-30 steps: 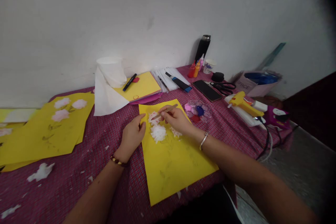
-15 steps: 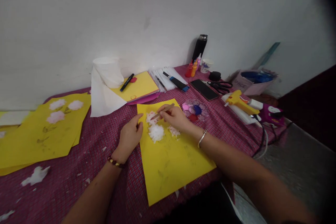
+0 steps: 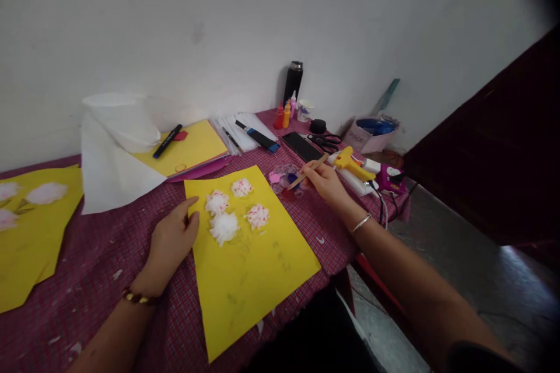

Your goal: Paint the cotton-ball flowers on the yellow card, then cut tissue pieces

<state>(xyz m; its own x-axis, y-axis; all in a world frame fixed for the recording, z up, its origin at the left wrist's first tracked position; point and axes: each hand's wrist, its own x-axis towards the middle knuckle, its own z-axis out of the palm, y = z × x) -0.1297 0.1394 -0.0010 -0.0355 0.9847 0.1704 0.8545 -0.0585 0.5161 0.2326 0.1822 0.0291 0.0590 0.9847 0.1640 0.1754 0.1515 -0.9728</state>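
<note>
Head view: we have the yellow sheet [image 3: 258, 280] between us, our left hand [image 3: 172, 239] loosely spread beside its left edge, our right hand [image 3: 322, 179] pinching a wooden stick [image 3: 297, 181] over the paint palette [image 3: 284, 169] beyond the sheet's upper right edge.

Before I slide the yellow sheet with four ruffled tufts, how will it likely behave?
The yellow sheet looks thin, so it will probably flex. Its tufts look wispy and ruffled, so they may crush easily. The plaid cloth beneath looks rumpled, so sliding could be uneven.
</note>
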